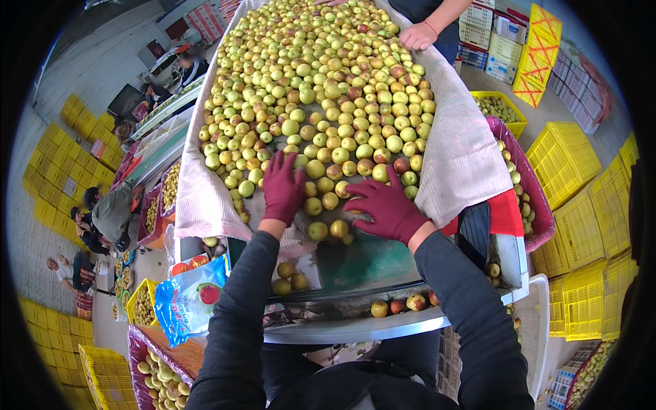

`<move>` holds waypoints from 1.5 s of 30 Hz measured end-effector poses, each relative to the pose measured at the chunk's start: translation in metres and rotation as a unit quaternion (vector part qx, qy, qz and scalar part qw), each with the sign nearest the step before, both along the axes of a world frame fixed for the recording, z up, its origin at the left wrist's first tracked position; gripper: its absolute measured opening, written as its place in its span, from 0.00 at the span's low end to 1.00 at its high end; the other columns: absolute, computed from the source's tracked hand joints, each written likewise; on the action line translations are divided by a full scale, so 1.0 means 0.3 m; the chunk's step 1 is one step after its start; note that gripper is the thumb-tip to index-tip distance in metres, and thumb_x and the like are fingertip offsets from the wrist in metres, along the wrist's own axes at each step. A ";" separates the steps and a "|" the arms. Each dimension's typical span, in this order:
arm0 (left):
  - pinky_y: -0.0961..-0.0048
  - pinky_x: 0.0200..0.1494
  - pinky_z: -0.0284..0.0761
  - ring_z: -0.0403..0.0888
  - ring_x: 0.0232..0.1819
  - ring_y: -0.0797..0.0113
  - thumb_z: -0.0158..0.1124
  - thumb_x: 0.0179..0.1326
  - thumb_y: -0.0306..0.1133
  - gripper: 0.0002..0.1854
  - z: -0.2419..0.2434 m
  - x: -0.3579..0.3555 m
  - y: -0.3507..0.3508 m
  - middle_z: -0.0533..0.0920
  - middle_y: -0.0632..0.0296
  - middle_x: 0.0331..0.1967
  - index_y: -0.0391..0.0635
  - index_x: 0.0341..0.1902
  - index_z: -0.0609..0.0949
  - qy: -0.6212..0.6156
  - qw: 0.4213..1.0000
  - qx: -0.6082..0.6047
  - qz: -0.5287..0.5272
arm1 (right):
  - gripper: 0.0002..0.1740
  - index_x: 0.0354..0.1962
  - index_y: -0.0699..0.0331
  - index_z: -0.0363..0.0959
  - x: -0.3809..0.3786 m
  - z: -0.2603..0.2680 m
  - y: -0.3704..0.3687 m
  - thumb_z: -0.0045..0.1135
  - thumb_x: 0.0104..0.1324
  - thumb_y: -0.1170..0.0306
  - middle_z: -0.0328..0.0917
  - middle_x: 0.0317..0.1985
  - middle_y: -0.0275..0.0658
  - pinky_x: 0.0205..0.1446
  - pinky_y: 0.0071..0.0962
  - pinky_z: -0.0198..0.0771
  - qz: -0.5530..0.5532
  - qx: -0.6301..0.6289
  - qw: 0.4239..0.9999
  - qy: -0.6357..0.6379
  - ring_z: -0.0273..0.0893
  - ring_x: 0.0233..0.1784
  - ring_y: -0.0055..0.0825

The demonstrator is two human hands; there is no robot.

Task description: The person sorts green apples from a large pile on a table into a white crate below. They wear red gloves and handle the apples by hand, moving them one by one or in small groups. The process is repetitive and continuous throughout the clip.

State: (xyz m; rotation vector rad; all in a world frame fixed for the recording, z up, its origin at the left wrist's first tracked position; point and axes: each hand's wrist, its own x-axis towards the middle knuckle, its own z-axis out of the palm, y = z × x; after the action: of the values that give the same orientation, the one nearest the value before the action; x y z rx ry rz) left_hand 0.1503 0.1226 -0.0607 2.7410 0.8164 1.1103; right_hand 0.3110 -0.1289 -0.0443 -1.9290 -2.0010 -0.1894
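Many green and reddish-brown jujube fruits (307, 97) lie spread over a long sorting table lined with pale cloth (461, 148). My left hand (283, 188), in a maroon glove, rests at the near left of the fruits, fingers pointing away and touching some. My right hand (385, 207), gloved alike, lies at the near right with its fingers spread against the fruits; whether it grips one is hidden. Between the hands a few fruits (318, 231) sit on the green surface (369, 261). Several more (415, 302) lie in the trough along the near edge.
A blue and white plastic bag (192, 297) lies at the table's near left corner. Lined crates of fruit stand left (134, 359) and right (546, 225). Another person's hand (418, 36) rests on the far right edge. Yellow crates (584, 292) are stacked at right; people sit far left.
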 end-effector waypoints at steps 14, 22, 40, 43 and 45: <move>0.46 0.79 0.56 0.64 0.76 0.36 0.63 0.67 0.38 0.29 0.010 0.027 -0.340 0.70 0.41 0.73 0.46 0.72 0.73 0.094 0.983 -0.007 -0.160 | 0.51 0.74 0.48 0.64 -0.007 -0.020 0.002 0.63 0.58 0.35 0.58 0.79 0.42 0.82 0.69 0.35 -0.139 0.021 0.988 -0.065 0.49 0.84 0.46; 0.50 0.68 0.70 0.74 0.64 0.40 0.63 0.65 0.28 0.22 0.093 0.233 -0.060 0.80 0.45 0.61 0.43 0.63 0.77 -0.030 0.980 -0.050 -0.192 | 0.33 0.60 0.44 0.76 0.009 -0.004 0.003 0.68 0.58 0.45 0.72 0.67 0.32 0.83 0.63 0.42 0.028 -0.017 0.999 -0.022 0.59 0.80 0.37; 0.52 0.75 0.65 0.69 0.71 0.39 0.62 0.68 0.38 0.25 0.040 0.387 -0.059 0.74 0.43 0.69 0.42 0.66 0.77 0.047 0.989 0.007 -0.139 | 0.42 0.69 0.44 0.69 -0.007 -0.007 -0.006 0.66 0.59 0.43 0.57 0.79 0.43 0.82 0.66 0.40 -0.116 -0.004 0.993 -0.018 0.49 0.84 0.49; 0.52 0.80 0.57 0.63 0.77 0.38 0.60 0.71 0.42 0.30 0.013 0.297 -0.172 0.70 0.41 0.74 0.40 0.73 0.71 0.067 0.988 0.018 -0.140 | 0.40 0.67 0.45 0.72 -0.003 -0.008 0.000 0.65 0.59 0.43 0.56 0.80 0.43 0.82 0.65 0.40 -0.132 -0.022 0.990 -0.034 0.47 0.85 0.48; 0.51 0.79 0.58 0.63 0.77 0.37 0.60 0.71 0.40 0.30 0.001 0.250 -0.219 0.69 0.40 0.74 0.42 0.74 0.70 0.068 0.985 0.005 -0.159 | 0.38 0.65 0.45 0.74 -0.001 0.009 -0.006 0.65 0.60 0.43 0.56 0.80 0.43 0.82 0.65 0.39 -0.130 -0.044 0.989 -0.052 0.47 0.85 0.47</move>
State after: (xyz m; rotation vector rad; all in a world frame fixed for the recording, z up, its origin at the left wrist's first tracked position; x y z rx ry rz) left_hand 0.2254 0.0570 -0.0603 2.8465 0.3620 0.8737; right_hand 0.3106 -0.1307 -0.0415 -2.2782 -1.8404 -0.2764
